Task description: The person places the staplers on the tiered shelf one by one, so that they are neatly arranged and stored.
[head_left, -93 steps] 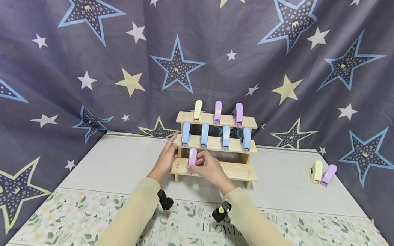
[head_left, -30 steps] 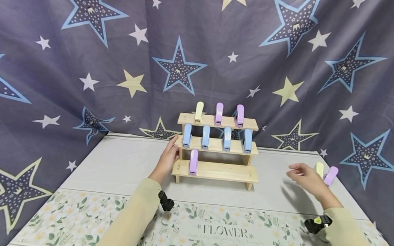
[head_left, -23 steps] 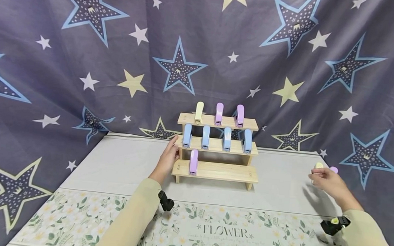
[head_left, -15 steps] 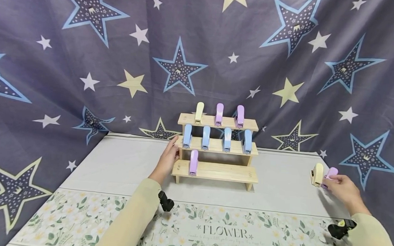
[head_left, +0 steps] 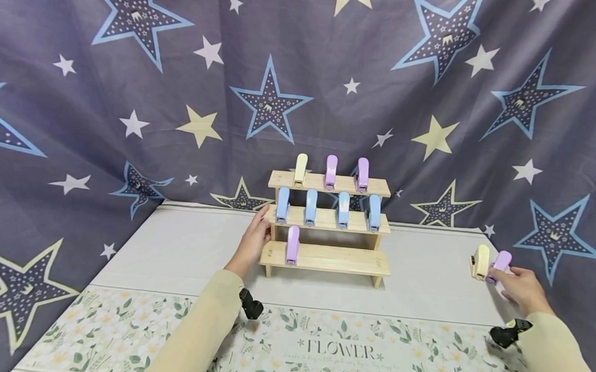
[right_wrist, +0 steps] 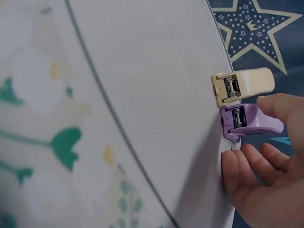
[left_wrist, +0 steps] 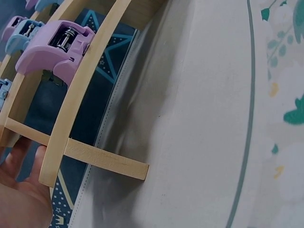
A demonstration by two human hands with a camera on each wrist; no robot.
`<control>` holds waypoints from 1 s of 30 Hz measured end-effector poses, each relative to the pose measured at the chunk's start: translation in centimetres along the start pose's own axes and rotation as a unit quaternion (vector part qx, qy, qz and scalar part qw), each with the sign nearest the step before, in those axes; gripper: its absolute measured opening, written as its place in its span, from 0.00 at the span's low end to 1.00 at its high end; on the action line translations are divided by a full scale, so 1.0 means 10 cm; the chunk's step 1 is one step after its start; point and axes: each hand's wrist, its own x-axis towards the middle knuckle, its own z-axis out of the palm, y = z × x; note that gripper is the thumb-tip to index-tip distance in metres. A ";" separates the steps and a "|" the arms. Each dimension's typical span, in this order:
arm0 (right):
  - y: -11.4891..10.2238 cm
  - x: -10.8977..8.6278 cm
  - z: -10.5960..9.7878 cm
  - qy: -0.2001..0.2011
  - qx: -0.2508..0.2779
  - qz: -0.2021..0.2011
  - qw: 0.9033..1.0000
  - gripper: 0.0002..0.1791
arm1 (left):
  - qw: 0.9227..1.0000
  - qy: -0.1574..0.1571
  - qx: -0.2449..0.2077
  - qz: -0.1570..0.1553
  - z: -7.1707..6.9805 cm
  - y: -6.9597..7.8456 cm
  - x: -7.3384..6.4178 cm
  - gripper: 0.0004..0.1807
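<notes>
My right hand (head_left: 524,290) is at the right end of the table, around a purple stapler (head_left: 502,261) that stands beside a cream-yellow stapler (head_left: 482,261). In the right wrist view the thumb overlaps the handle of the purple stapler (right_wrist: 259,122); on its other side the half-bent fingers (right_wrist: 236,171) show a gap to it. My left hand (head_left: 251,243) rests at the left end of the wooden stepped rack (head_left: 344,260). Its fingers (left_wrist: 16,156) lie against the rack's side in the left wrist view. Another purple stapler (head_left: 292,245) stands on the bottom shelf, towards the left.
Several blue staplers (head_left: 311,207) line the middle shelf. A yellow stapler (head_left: 301,169) and two purple staplers (head_left: 331,171) stand on the top shelf. A pale cloth with a floral front strip (head_left: 166,326) covers the table; a star-patterned curtain (head_left: 182,76) hangs behind.
My right hand let go of the purple stapler on the bottom shelf and moved right, past the yellow stapler, to the purple one at the table's end. My left hand stayed at the rack.
</notes>
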 end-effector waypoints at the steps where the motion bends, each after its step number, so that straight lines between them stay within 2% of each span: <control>1: -0.01 0.00 0.00 0.008 -0.001 0.008 1.000 0.52 | 1.000 0.000 0.002 0.001 0.00 0.01 0.00 0.28; 6: -0.07 0.01 0.00 0.041 -0.004 0.032 0.999 0.52 | 1.000 0.002 0.003 -0.001 0.00 0.01 0.00 0.28; 15: -0.09 0.01 0.03 0.055 0.032 0.067 0.996 0.52 | 1.000 0.000 0.003 -0.004 0.01 0.01 0.00 0.28; 30: -0.08 0.02 0.03 0.053 0.012 0.053 0.997 0.48 | 1.000 0.002 0.014 -0.005 0.01 0.02 0.00 0.28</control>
